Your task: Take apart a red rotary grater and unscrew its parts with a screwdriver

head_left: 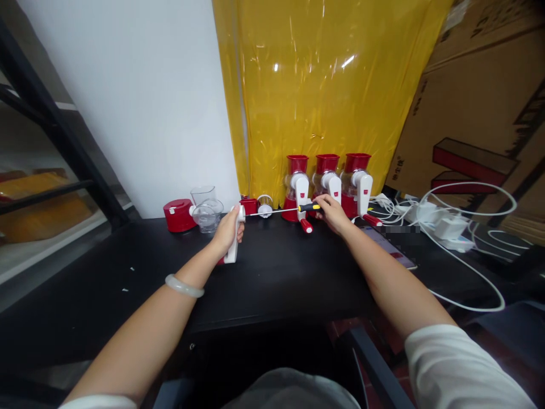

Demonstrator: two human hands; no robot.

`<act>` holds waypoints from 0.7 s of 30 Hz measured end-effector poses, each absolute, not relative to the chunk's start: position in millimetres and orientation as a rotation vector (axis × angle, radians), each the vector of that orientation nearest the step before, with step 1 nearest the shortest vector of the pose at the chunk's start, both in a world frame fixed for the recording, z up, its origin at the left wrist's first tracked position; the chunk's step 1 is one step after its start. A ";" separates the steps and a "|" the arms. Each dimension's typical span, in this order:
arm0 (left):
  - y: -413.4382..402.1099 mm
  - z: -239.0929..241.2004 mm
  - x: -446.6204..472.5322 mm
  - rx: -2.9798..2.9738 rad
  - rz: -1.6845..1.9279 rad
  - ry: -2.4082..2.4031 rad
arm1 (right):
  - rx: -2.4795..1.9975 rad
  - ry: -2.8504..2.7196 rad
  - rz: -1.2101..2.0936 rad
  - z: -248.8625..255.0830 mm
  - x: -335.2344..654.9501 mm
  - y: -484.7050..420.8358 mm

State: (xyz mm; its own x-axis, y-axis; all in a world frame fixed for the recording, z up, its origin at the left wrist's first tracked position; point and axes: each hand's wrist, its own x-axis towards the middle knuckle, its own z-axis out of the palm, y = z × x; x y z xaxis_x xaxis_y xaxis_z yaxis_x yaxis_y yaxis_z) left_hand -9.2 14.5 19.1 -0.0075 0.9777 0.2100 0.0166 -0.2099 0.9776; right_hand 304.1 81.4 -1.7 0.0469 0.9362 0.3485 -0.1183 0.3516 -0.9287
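Observation:
My left hand (227, 231) is closed round a white crank handle (234, 250) of a clear drum piece (206, 217) that stands on the black table (276, 272). My right hand (332, 213) grips a screwdriver (293, 210) with a yellow and black handle. Its thin shaft lies level and its tip reaches the top of the white handle. Three red and white rotary graters (326, 184) stand in a row just behind my right hand.
A red round base (179, 215), a clear cup (203, 195) and a small metal drum (264, 204) stand at the back left. White chargers and cables (447, 227) lie at the right, with cardboard boxes (481, 113) behind. A yellow plastic sheet (319, 79) hangs at the back.

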 end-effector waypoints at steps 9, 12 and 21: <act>16.1 20.3 -10.1 1.340 1.375 1.119 | -0.669 -1.163 1.290 6.9 304.7 70.1; 16.4 19.8 -10.4 1.350 1.368 1.120 | -0.824 -1.169 1.255 5.5 303.6 75.2; 14.8 21.7 -9.9 1.339 1.373 1.100 | -0.782 -1.106 1.255 2.1 297.9 73.8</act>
